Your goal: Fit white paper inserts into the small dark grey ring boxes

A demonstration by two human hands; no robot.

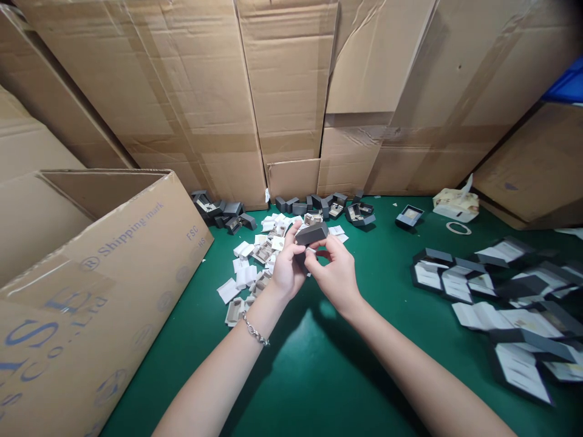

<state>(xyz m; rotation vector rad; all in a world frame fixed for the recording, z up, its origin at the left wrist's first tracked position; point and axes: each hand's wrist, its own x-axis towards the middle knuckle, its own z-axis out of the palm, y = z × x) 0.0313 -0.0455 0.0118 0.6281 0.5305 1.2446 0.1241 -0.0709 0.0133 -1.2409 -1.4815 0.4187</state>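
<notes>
We hold the grey box point(311, 233) above the table point(319, 364), long axis crosswise, left hand point(288, 267) clamped on it, right hand point(334, 273) pinching beneath.

Box point(311, 233) underside behind fingers point(319, 258)

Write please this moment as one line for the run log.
left hand: holds small grey box | right hand: fingers at box underside | behind: pile of white inserts | surface: green table
</notes>
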